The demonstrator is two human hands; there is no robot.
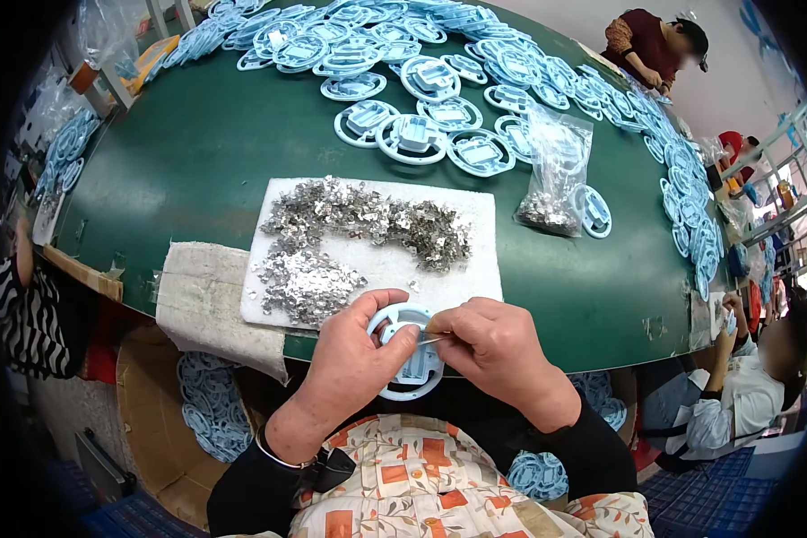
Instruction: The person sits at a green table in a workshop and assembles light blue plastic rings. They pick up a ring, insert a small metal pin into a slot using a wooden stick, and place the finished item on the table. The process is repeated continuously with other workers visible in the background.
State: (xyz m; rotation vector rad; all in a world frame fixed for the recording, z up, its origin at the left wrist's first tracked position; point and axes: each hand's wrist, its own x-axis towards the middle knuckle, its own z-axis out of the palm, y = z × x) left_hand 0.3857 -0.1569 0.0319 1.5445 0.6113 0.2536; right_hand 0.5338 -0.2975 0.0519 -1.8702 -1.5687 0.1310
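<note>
My left hand (354,348) is closed around the left side of a light blue plastic ring-shaped part (410,392), its thumb pressing near the centre. The part is tilted over the table's front edge. My right hand (493,345) pinches a thin metal-looking piece at the part's middle; the fingers hide most of it, so I cannot tell its kind. Just beyond both hands lies a white foam board (377,269) bearing heaps of small shiny metal clips (309,287).
Many similar blue parts (412,134) cover the green table's (188,170) far side. A clear bag of metal pieces (551,193) stands right of the board. A cloth (206,291) lies at left. Below are a cardboard box (157,421) of blue parts and, at right, a seated co-worker (744,386).
</note>
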